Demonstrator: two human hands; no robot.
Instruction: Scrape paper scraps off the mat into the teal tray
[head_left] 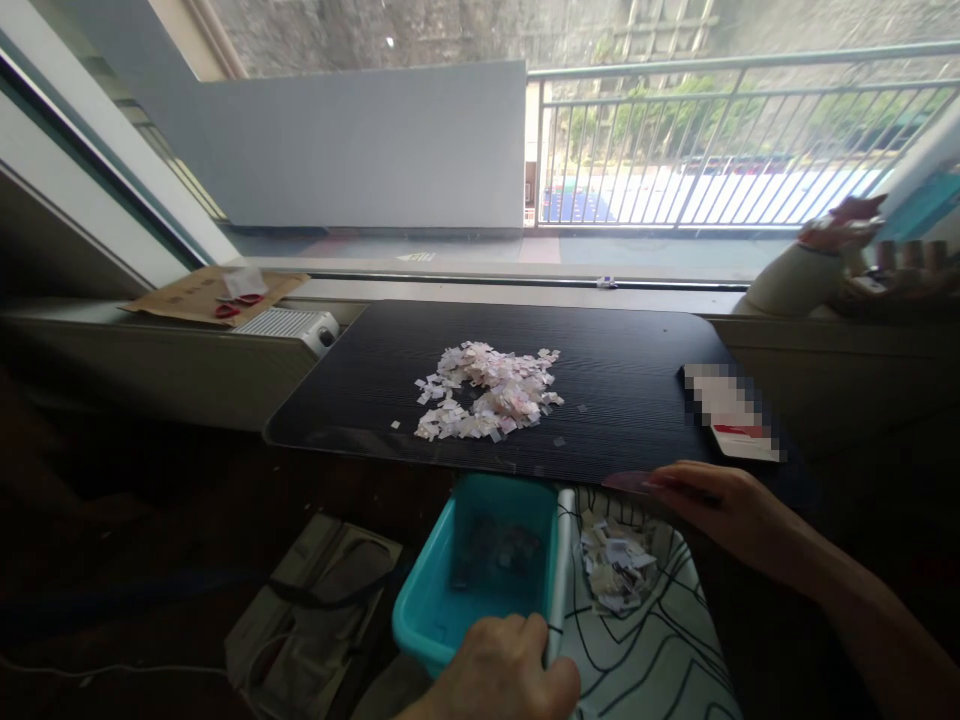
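My left hand (499, 665) is closed at the near right rim of a teal plastic bin (427, 590), just below the table's front edge. Dark, indistinct bits lie at the bottom of this bin. My right hand (712, 495) pinches a thin, translucent pinkish flat piece (628, 482) at the table's front edge; its exact kind is unclear. On the black table (337, 390) lies a loose heap of small white and pale pink paper scraps (502, 390). More paper scraps (619, 560) sit in a white, black-lined cloth or liner (645, 650) beside the bin.
A phone-like flat object (739, 420), partly blurred out, lies at the table's right. Red-handled scissors (240, 304) rest on brown paper (169, 290) by the window. A light-coloured bag or box (322, 600) stands on the floor at left. A figurine (799, 265) stands at far right.
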